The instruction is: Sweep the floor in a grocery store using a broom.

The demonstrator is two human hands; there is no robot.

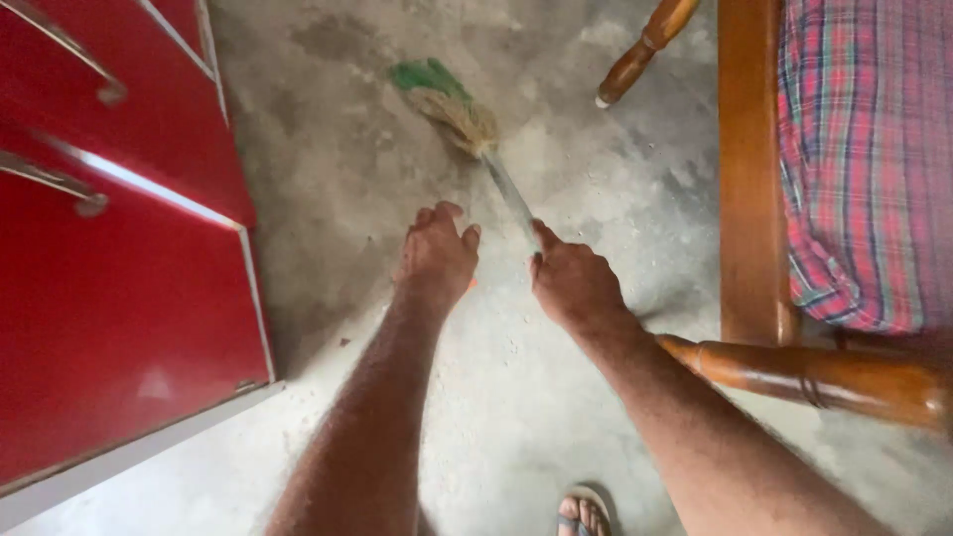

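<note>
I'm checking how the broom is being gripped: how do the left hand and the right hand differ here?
The right hand is closed around the broom handle, while the left hand is curled beside it, with no clear contact on the handle. The right hand sits nearer the wooden chair, the left hand nearer the red cabinet. Both are bare, knuckles up, reaching forward over the concrete floor.

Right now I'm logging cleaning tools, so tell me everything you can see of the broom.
The broom is a short hand broom lying at a slant, head pointing away from the person. Its bristles look like pale straw fibre, fanned out against the grey concrete floor, with green at the tip. A thin, pale, shiny handle runs back into the right hand, which grips its near end. The left hand hovers beside it, apparently not touching. Motion blurs the finer detail.
</note>
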